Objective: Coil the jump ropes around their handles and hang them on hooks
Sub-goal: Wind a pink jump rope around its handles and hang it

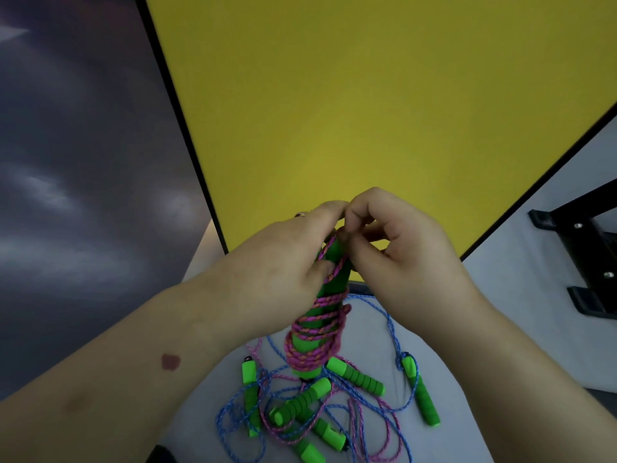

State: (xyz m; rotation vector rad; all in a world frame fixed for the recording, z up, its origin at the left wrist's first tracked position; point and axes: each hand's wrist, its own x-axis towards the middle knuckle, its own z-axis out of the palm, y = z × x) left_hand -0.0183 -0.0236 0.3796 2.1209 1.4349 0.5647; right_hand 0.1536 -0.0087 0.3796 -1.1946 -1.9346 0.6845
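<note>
My left hand (283, 259) grips the green handles (330, 285) of a jump rope, held upright in mid-air. Its pink rope (317, 335) is coiled many times around them. My right hand (397, 242) pinches the rope's end at the top of the handles, its fingertips touching my left fingers. Below, on the pale table (467, 329), lies a tangle of blue rope (390, 325) and pink rope with several loose green handles (355, 375).
A large yellow board (367, 111) with a black frame stands behind the hands. A black metal bracket (584, 262) sits at the right on the table. A dark wall fills the left side.
</note>
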